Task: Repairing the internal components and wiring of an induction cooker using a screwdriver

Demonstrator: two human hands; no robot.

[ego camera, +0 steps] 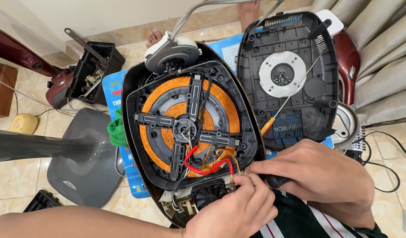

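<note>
Left hand pinching red wire, coil above

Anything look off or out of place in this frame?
Nothing broken. The cooker lies opened, copper coil exposed, red wires loose over it. Its removed base cover holds loose screws and a screwdriver. Both hands, left hand and right hand, work near the small fan.

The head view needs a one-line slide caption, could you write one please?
Both hands work at the red wires of an opened cooker's copper coil.
</note>
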